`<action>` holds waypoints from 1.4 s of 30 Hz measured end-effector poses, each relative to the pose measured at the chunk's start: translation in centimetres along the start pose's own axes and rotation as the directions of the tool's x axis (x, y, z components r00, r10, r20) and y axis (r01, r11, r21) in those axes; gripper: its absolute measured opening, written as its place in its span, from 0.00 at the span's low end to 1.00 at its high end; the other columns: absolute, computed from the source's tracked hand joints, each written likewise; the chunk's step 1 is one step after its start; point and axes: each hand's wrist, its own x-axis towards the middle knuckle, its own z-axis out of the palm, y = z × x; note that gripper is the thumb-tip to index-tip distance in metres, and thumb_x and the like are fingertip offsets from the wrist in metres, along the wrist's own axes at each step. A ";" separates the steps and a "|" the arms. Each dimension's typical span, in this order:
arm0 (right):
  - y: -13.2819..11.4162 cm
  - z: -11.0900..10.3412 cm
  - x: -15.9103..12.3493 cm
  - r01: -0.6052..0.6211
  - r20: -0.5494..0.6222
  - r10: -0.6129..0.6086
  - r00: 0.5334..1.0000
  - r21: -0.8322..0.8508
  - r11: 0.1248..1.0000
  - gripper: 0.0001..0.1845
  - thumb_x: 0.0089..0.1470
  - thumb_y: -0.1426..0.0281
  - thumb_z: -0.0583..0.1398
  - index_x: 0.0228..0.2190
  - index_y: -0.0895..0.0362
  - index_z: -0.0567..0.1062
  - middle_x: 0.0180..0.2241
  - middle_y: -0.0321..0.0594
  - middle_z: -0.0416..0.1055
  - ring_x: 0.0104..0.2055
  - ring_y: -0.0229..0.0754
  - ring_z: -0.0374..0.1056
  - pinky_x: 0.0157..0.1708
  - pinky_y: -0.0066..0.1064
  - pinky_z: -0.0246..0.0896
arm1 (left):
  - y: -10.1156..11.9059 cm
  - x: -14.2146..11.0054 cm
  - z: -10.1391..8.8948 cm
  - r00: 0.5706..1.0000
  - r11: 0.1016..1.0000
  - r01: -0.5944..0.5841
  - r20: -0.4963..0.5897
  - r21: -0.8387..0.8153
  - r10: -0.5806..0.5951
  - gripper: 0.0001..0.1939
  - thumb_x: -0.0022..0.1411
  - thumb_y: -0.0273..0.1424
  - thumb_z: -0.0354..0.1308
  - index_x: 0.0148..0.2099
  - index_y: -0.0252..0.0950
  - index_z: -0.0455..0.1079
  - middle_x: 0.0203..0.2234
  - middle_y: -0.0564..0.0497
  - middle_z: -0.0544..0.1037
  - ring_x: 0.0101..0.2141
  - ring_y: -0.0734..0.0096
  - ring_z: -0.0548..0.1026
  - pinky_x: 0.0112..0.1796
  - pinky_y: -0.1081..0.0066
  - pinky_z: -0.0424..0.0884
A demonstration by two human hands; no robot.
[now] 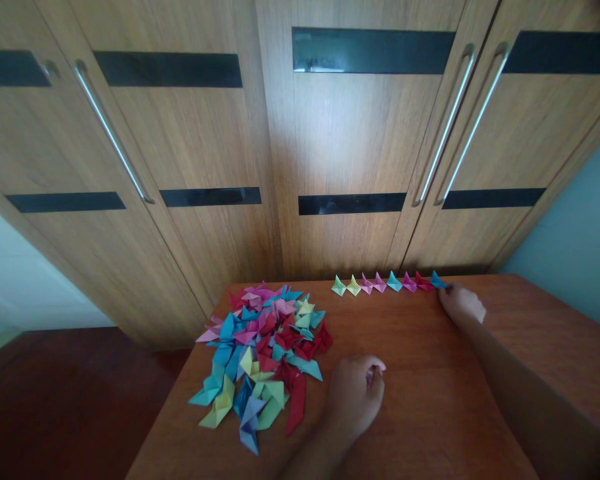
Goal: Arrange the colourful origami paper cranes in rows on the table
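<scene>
My right hand (463,305) reaches to the far side of the table and pinches a blue folded paper piece (437,280) at the right end of a row. Along that row stand several small origami pieces, among them a red one (423,281), a magenta one (409,283), a turquoise one (393,282) and a yellow one (353,286). Closer to me, my left hand (356,395) rests loosely curled above the table, with nothing visible in its fingers. Left of it lies a heap of folded paper pieces (267,333) in many colours, the red strip-like one (296,403) nearest that hand.
The brown wooden table (405,347) backs onto a wooden wardrobe (350,133) with dark panels and long metal handles (447,127). A pale blue wall (575,233) is at the right. Dark reddish floor (80,400) shows past the table's left edge.
</scene>
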 end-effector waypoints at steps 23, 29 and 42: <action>-3.3 -0.8 -11.3 0.183 -0.103 -0.164 0.981 0.205 0.962 0.16 0.55 0.60 0.52 0.36 0.54 0.74 0.33 0.45 0.76 0.36 0.48 0.71 0.31 0.31 0.59 | 0.6 -0.1 -0.7 0.997 0.997 -0.064 -0.045 0.035 0.065 0.14 0.58 0.25 0.47 0.41 0.38 0.72 0.30 0.52 0.78 0.32 0.71 0.74 0.35 0.73 0.68; -5.0 -0.7 -15.1 0.446 0.027 -0.473 0.881 0.292 0.846 0.12 0.54 0.62 0.53 0.32 0.52 0.74 0.29 0.38 0.76 0.33 0.42 0.72 0.28 0.26 0.57 | 3.6 -3.1 -3.8 0.991 0.881 -0.131 0.053 0.455 0.121 0.14 0.61 0.28 0.47 0.47 0.42 0.69 0.39 0.49 0.74 0.39 0.65 0.73 0.39 0.68 0.68; -4.6 -0.5 -15.2 0.445 0.015 -0.487 0.873 0.379 0.811 0.12 0.52 0.61 0.52 0.30 0.51 0.74 0.28 0.36 0.76 0.30 0.42 0.72 0.28 0.27 0.57 | -1.0 -11.3 -17.2 0.974 0.778 0.179 -0.220 0.603 -0.054 0.13 0.64 0.36 0.46 0.44 0.43 0.69 0.41 0.50 0.72 0.40 0.65 0.73 0.40 0.68 0.68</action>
